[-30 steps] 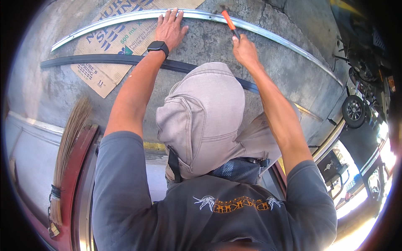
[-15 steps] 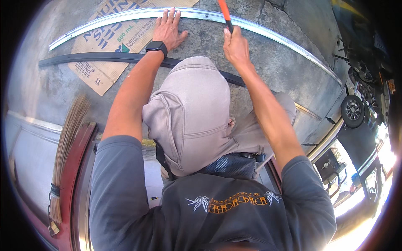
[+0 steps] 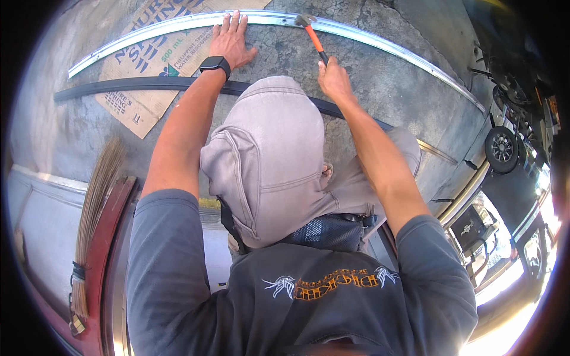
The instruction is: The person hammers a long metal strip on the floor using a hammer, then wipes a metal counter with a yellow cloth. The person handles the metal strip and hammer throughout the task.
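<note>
Rests open left hand point(image 3: 231, 46) on long metal rail point(image 3: 267, 18) lying over cardboard point(image 3: 132, 113) and concrete point(image 3: 380, 77), grips hammer point(image 3: 313, 38) in curled right hand point(image 3: 336, 78). Best to pin the likely stiff, light, slippery rail beside the hammer's head.

Stick broom point(image 3: 95, 219) along dark red frame point(image 3: 114, 216), left; spoked wheel point(image 3: 502, 149), right; cardboard point(image 3: 151, 108) flat on concrete floor point(image 3: 395, 86).
</note>
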Tool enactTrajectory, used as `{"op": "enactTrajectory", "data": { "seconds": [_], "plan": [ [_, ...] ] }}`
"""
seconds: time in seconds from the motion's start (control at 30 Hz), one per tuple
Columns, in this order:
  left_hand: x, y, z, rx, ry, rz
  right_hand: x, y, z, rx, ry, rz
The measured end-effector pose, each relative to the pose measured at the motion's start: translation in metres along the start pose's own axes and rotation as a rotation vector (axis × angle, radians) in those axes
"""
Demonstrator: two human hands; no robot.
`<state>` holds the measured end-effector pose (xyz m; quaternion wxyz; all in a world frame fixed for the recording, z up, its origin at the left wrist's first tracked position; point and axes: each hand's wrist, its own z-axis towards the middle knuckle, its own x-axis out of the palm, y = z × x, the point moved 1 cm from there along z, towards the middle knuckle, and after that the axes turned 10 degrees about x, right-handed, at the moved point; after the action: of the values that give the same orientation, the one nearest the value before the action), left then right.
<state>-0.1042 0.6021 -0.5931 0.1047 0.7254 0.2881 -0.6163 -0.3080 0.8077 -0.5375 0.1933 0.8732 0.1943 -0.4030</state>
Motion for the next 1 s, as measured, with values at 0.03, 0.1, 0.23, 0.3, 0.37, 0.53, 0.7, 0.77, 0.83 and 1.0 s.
{"op": "enactTrajectory", "data": {
  "seconds": [0.03,0.1,0.23,0.3,0.37,0.53,0.7,0.77,0.83,1.0],
  "plan": [
    [0.000,0.003,0.000,-0.012,-0.011,0.009,-0.014,0.010,-0.002,0.004,-0.003,0.011],
    [0.008,0.007,-0.007,-0.021,-0.009,0.017,-0.030,0.021,-0.015,0.037,0.007,0.034],
    [-0.003,0.005,-0.003,-0.012,0.041,0.018,-0.006,-0.009,-0.003,0.041,-0.050,0.045],
    [-0.002,0.006,-0.006,-0.027,0.061,0.015,-0.011,-0.008,0.001,0.059,0.011,-0.056],
    [-0.006,0.013,-0.010,0.007,0.019,-0.060,-0.017,-0.008,0.005,0.061,0.033,-0.058],
    [-0.016,0.069,-0.022,-0.199,-0.126,-0.013,-0.025,-0.006,0.011,0.053,0.049,-0.098],
    [0.012,0.121,-0.057,-0.223,-0.158,-0.032,-0.030,0.009,0.005,0.021,0.042,-0.149],
    [0.013,0.117,-0.060,-0.247,-0.099,-0.032,-0.033,0.035,-0.009,-0.051,0.034,-0.107],
    [0.004,0.115,-0.057,-0.270,-0.043,-0.018,-0.034,0.083,-0.023,-0.165,0.021,0.001],
    [-0.010,0.115,-0.052,-0.310,0.063,-0.010,0.017,0.148,-0.009,-0.415,0.005,0.105]
  ]
}}
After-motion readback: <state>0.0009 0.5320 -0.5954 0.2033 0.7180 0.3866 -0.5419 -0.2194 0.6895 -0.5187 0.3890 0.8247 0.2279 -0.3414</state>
